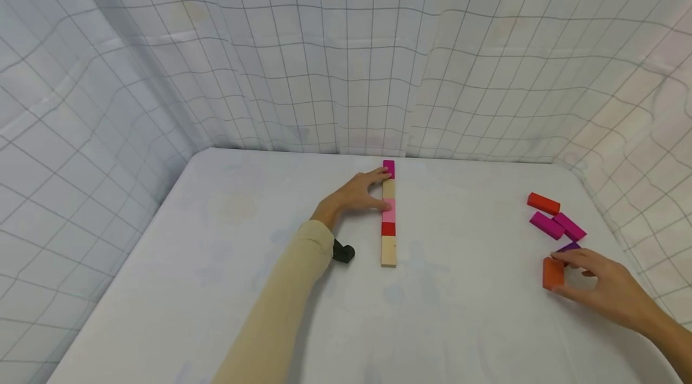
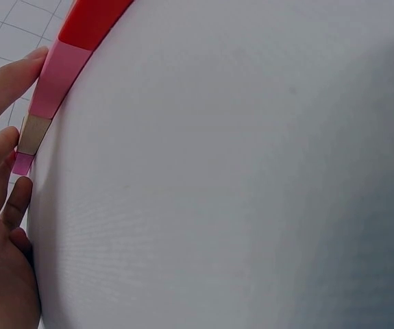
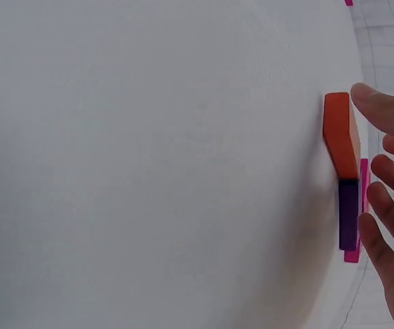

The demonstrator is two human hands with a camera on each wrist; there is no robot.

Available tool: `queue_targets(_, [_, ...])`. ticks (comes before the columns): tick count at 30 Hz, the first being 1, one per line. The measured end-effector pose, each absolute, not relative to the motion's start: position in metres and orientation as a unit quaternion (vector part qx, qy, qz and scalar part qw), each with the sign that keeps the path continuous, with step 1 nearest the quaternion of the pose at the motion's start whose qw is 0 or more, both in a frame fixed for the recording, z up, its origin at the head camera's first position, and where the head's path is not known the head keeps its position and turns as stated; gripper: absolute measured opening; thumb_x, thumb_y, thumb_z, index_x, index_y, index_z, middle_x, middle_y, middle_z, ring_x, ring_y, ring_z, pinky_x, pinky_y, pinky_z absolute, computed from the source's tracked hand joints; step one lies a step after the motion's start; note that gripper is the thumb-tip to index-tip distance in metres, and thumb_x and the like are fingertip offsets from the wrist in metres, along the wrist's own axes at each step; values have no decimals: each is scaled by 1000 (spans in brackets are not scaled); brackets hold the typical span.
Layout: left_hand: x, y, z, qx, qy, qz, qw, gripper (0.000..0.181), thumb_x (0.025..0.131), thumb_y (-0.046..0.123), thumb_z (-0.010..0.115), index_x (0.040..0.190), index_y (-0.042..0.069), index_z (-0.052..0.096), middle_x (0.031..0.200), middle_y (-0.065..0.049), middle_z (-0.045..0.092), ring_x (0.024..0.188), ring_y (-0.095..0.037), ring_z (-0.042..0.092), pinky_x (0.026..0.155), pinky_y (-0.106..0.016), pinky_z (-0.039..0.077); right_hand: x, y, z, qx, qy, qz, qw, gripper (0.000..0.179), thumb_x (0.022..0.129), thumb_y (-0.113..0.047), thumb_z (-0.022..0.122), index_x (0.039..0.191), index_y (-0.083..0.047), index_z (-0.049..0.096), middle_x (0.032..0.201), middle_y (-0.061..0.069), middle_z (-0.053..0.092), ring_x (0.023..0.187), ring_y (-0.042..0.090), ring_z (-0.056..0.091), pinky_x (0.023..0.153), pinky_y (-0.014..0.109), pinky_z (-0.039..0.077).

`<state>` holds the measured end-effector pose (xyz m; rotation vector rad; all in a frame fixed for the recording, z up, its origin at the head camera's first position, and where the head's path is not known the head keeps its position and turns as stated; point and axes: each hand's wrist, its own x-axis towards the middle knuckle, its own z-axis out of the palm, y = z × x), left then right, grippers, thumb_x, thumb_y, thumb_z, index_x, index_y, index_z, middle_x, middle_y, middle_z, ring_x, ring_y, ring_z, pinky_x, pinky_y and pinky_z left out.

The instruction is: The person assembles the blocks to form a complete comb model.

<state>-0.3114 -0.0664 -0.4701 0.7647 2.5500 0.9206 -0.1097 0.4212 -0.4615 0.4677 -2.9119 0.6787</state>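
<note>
Part of purple block (image 1: 570, 246) behind right hand (image 1: 608, 286)

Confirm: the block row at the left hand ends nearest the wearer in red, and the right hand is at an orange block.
No: the head view shows a wood-coloured block at that end, the red block next. The left hand is at the row, the right hand at an orange block.

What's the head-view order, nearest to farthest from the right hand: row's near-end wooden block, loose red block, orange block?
1. Orange block: right at the right hand's thumb.
2. Loose red block: beyond the hand, slightly left.
3. Near-end wooden block: well off to the left.
</note>
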Motion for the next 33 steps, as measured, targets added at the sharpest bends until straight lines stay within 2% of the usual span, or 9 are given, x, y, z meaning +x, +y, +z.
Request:
queue_targets(6, [-311,-67,-470,271,893,322,159,83,91,41,75,163,22,37,170,3,22,151,-29,23,121,-49,25,-109,433,-468,117,-973,198,-7,66,74,-33,95,124,2,70,111,13,62,91,32,64,66,26,55])
queue_targets(8, [-311,-68,-471,270,894,321,158,83,91,41,75,162,22,37,170,3,22,152,-29,22,121,-49,24,-109,435,-470,118,-972,204,-4,65,73,-32,95,124,1,70,109,11,62,91,26,64,67,24,55])
queue_targets(13, [-312,-68,-471,270,894,321,159,83,91,41,76,162,22,37,170,4,22,153,-29,21,122,-49,23,-110,434,-475,136,-965,223,28,60,69,-27,98,118,-3,71,105,2,63,87,-4,52,69,16,53])
queue_targets(20, [-311,-68,-472,270,892,326,159,83,91,41,76,162,22,37,170,4,22,151,-30,22,121,-49,25,-112,432,-475,137,-964,228,27,61,68,-26,98,117,-4,68,105,5,66,87,-7,50,68,15,53])
queue_targets(23, [-311,-67,-472,269,892,326,158,83,91,42,76,162,22,37,170,3,22,152,-30,21,121,-51,24,-112,431,-475,129,-964,232,22,62,69,-26,98,118,-3,67,108,10,67,88,0,55,67,18,53])
queue_targets(26, [-312,-67,-472,267,894,324,157,83,91,42,75,162,23,37,170,4,23,153,-31,20,122,-52,23,-112,429,-475,120,-964,237,12,63,70,-26,97,119,-1,65,112,16,66,89,19,63,66,22,55])
queue_targets(29, [-312,-67,-473,267,894,324,156,83,91,41,76,162,23,37,170,4,23,153,-31,20,122,-52,22,-112,426,-476,113,-963,245,6,65,71,-25,97,120,-1,63,114,19,64,89,34,65,66,24,54])
queue_targets(33, [-313,-67,-473,271,892,327,158,83,91,40,76,162,22,37,170,3,22,154,-30,19,122,-52,21,-111,419,-476,111,-961,254,10,65,71,-23,97,121,-2,62,114,17,64,91,32,64,68,19,53])
